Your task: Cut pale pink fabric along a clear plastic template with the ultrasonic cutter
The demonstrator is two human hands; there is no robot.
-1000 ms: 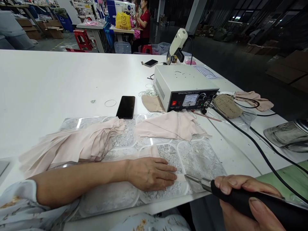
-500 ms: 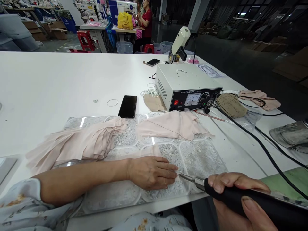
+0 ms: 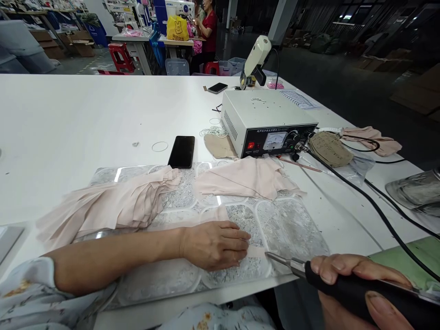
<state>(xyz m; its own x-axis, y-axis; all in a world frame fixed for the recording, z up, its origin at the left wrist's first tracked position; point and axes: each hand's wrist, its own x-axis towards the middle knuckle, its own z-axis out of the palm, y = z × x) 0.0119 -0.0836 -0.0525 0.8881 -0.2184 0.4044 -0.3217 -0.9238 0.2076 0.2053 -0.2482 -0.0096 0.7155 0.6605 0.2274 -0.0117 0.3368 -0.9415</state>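
My left hand [image 3: 215, 244] lies flat, fingers stretched, pressing a pale pink fabric piece [image 3: 256, 251] onto a scratched clear cutting plate [image 3: 288, 229]. My right hand [image 3: 350, 284] is wrapped round the black handle of a cutting tool [image 3: 343, 288]. Its metal tip [image 3: 275, 258] rests at the fabric's right edge, just beyond my left fingertips. A stack of pink fabric pieces [image 3: 113, 206] lies to the left on the plate. Another pink pile [image 3: 247, 178] lies behind.
A white control box with a dial [image 3: 268, 123] stands behind the plate, its black cable [image 3: 371, 206] running right. A black phone [image 3: 181, 151] lies left of it. Tan patterns [image 3: 330, 147], rubber rings [image 3: 158, 146], a second phone [image 3: 217, 87]; a person in red sits far back.
The tool tip had moved left up against my left fingertips, then drew back to the right and slightly down, uncovering a short strip of fabric. My left hand stayed pressed in place.
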